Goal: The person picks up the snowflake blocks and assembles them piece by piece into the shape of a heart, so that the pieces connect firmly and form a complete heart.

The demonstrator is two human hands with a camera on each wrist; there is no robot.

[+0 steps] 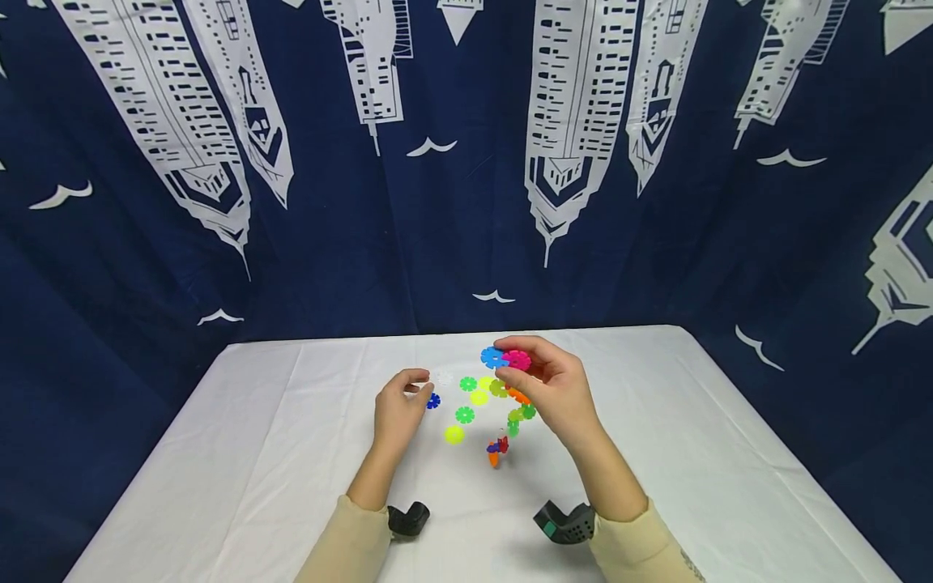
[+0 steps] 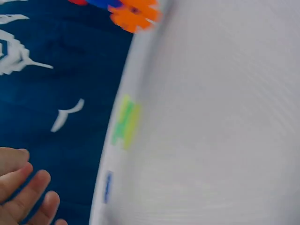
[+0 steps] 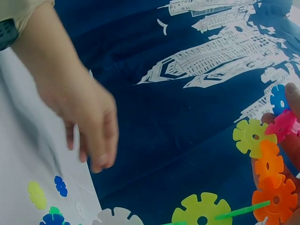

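Note:
My right hand [image 1: 554, 389] pinches the upper end of a chain of slotted plastic snowflake discs, at a light blue disc [image 1: 493, 357] and a pink disc [image 1: 518, 360]. Below them the chain runs through a yellow-green disc [image 3: 202, 213], orange discs [image 3: 276, 199] and green ones, down to red, dark blue and orange discs [image 1: 493, 459]. My left hand [image 1: 397, 409] hovers with bent, parted fingers and nothing in them, near a loose dark blue disc [image 1: 433, 401]. In the left wrist view its fingers [image 2: 28, 194] are spread apart.
Several loose discs lie on the white tablecloth [image 1: 291, 453], among them a green disc [image 1: 465, 414] and a yellow disc [image 1: 454, 435]. Behind the table hangs a dark blue curtain [image 1: 452, 219] with white building prints. Black devices [image 1: 567, 522] are worn at both wrists.

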